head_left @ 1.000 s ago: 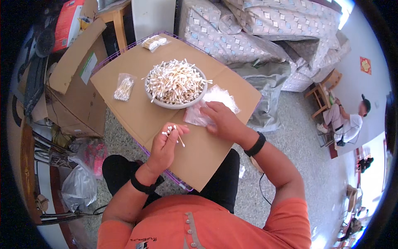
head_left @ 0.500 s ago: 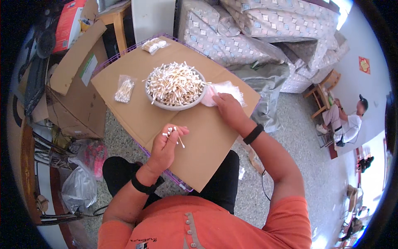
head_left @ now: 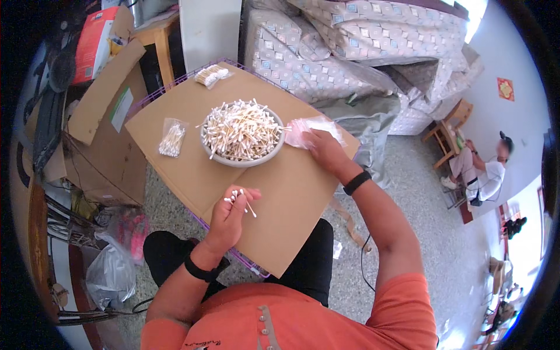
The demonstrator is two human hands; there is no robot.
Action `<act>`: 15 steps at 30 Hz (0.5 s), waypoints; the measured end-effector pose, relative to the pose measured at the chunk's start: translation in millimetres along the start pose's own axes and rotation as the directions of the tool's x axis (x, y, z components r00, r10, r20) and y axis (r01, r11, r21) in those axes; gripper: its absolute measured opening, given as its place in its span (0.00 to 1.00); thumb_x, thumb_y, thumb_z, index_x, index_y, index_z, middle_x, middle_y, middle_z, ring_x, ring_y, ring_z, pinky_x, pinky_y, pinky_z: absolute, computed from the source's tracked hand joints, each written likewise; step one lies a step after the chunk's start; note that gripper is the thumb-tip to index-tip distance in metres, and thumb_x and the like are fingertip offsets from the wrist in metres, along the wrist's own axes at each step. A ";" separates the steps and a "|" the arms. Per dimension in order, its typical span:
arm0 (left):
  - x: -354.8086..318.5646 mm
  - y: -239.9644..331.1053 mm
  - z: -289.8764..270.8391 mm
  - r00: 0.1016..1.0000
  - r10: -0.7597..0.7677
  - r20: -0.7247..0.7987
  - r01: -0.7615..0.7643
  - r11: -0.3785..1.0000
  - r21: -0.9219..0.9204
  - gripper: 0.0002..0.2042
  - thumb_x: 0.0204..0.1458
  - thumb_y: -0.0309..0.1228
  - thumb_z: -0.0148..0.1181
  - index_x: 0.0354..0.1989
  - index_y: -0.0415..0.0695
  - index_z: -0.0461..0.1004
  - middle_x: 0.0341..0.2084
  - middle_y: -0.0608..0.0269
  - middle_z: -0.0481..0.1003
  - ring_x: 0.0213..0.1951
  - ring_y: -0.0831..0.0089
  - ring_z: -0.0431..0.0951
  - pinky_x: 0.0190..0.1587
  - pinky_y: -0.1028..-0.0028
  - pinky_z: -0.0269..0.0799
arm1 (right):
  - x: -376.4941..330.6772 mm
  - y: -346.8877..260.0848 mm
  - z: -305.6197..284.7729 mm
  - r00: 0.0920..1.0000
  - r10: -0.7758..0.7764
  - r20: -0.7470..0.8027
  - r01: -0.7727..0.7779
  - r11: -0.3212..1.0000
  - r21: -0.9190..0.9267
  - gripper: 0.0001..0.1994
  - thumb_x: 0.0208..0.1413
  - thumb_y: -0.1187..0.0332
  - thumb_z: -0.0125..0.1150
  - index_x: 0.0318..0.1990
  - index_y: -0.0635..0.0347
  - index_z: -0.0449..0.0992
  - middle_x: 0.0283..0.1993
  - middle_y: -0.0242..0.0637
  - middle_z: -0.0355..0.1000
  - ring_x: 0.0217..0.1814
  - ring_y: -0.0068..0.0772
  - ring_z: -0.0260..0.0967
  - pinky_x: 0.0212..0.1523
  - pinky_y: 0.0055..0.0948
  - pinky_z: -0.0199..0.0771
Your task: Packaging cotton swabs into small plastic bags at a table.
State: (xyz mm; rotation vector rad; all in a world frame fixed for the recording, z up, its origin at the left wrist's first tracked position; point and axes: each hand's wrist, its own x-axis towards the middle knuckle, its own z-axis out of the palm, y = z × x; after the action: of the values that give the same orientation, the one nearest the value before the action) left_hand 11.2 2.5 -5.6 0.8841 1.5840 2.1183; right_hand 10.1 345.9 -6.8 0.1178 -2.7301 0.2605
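Several cotton swabs stick out of my left hand, which is closed around them over the near part of the cardboard sheet. My right hand has its fingers bent together on the edge of a pile of small clear plastic bags, right of the bowl. A round grey bowl heaped with loose cotton swabs stands between the hands, farther back. One filled bag of swabs lies left of it, and another swab pack lies at the far edge.
The cardboard sheet rests on a purple wire frame above my knees. Cardboard boxes stand at the left. Plastic-wrapped patterned cushions are piled behind. A person sits far right beside a wooden chair.
The cardboard and bowl sit slightly lower in the picture as the view shifts. My left hand still holds the swabs; the right hand stays at the bags.
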 end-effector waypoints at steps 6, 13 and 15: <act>-3.5 -0.5 -4.2 0.999 -0.046 -0.025 0.044 0.997 -0.064 0.09 0.66 0.32 0.39 0.39 0.42 0.66 0.38 0.59 0.75 0.40 0.77 0.73 0.48 0.73 0.68 | -9.3 -60.3 -42.9 0.990 -0.093 -0.102 0.085 0.993 -0.077 0.27 0.43 0.72 0.65 0.56 0.55 0.68 0.60 0.48 0.62 0.63 0.52 0.58 0.61 0.46 0.60; -9.4 14.7 -10.8 0.992 -0.128 0.016 0.119 0.866 -0.486 0.08 0.66 0.35 0.41 0.43 0.45 0.65 0.26 0.67 0.69 0.28 0.80 0.68 0.32 0.75 0.67 | 5.2 -149.5 -77.8 0.950 -0.252 -0.185 0.279 0.950 0.139 0.20 0.43 0.76 0.64 0.48 0.55 0.73 0.53 0.41 0.67 0.59 0.49 0.62 0.59 0.45 0.62; -11.3 18.4 -15.1 0.983 -0.183 0.031 0.175 0.850 -0.497 0.08 0.66 0.35 0.42 0.44 0.45 0.65 0.24 0.70 0.66 0.25 0.82 0.64 0.28 0.78 0.63 | 18.0 -162.5 -75.9 0.940 -0.290 -0.181 0.314 0.942 0.121 0.19 0.43 0.77 0.64 0.46 0.56 0.74 0.52 0.40 0.68 0.58 0.47 0.63 0.58 0.42 0.63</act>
State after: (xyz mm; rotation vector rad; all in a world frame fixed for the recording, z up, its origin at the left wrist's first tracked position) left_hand 11.2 -21.2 6.0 0.5181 0.9907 2.2395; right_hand 41.4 201.0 95.7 0.5303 -2.4847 0.3661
